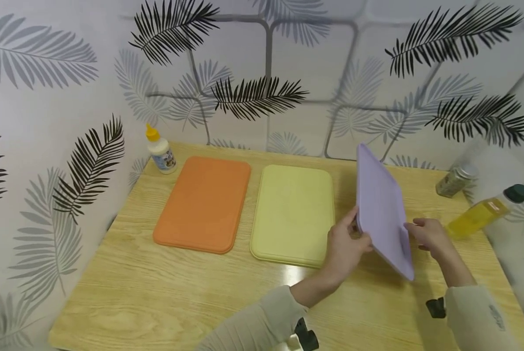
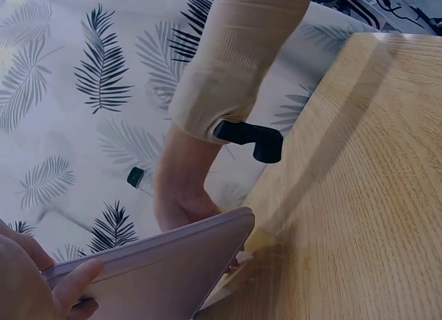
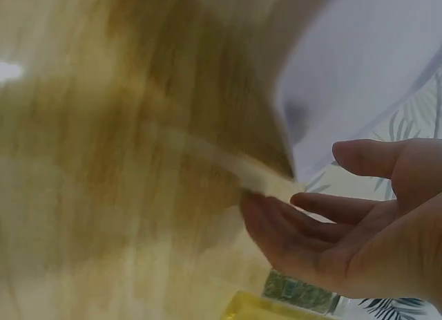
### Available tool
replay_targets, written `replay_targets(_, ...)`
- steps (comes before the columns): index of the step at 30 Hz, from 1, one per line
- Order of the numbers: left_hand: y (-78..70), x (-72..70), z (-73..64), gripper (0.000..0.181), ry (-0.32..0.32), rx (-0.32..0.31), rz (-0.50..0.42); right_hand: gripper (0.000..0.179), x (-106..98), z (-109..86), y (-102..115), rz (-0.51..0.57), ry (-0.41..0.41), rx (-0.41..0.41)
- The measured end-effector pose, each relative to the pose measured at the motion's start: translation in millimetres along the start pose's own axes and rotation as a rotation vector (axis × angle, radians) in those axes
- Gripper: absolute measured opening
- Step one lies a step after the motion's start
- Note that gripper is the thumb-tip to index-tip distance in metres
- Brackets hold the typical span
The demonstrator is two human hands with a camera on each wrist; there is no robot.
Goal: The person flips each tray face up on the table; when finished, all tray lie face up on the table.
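Observation:
In the head view a light purple rectangular board [image 1: 382,209] with rounded corners is raised on its side, steeply tilted over the table's right half. My left hand [image 1: 347,246] grips its left edge between thumb and fingers; the left wrist view shows the thumb on one face of the board [image 2: 166,271]. Close to the board's opposite edge is my right hand [image 1: 430,239]. Seen from the right wrist, that hand [image 3: 345,230] has its thumb and loosely bent fingers apart, with a gap between them and the board [image 3: 366,78].
A yellow board [image 1: 294,214] and an orange board [image 1: 203,204] lie flat on the wooden table [image 1: 156,292]. A white glue bottle [image 1: 162,153] with a yellow tip stands back left. At the right are a small seasoning jar [image 1: 455,181] and a bottle of yellow liquid [image 1: 481,214].

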State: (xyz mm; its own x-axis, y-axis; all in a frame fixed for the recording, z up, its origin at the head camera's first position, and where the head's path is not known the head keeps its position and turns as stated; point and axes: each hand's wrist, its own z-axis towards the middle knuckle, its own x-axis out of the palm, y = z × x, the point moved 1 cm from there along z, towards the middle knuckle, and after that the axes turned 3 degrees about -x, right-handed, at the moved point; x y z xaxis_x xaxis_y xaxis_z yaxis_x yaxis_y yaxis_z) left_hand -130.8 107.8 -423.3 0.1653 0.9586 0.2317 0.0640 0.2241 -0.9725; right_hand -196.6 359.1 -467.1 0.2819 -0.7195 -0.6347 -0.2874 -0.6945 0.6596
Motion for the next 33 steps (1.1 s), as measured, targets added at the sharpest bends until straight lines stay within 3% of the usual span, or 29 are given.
replay_targets(4, -0.9, -1.6, 1.0, 0.06, -0.004, -0.027, -0.042, 0.061, 3, 0.8, -6, 0.092, -0.018, -0.025)
replay_targets(10, 0.2, -4.1, 0.6, 0.057, 0.008, -0.044, -0.064, 0.054, 2, 3.2, -11, 0.142, -0.021, -0.013)
replay_targets(18, -1.0, -12.0, 5.5, 0.047, 0.035, -0.026, -0.073, 0.057, -5, -1.5, -21, 0.249, 0.052, -0.013)
replay_targets(23, -2.9, -16.8, 9.9, 0.045, 0.059, -0.058, -0.061, 0.059, -10, -4.3, -30, 0.334, 0.094, 0.034)
replay_targets(30, -0.7, -22.4, 23.4, 0.048, 0.107, -0.149, -0.071, 0.017, -9, -11.8, -44, 0.493, 0.093, 0.051)
replay_targets(33, 2.9, -24.5, 32.9, 0.049, 0.096, -0.195, -0.053, 0.015, -5, -16.8, -49, 0.515, 0.069, 0.035)
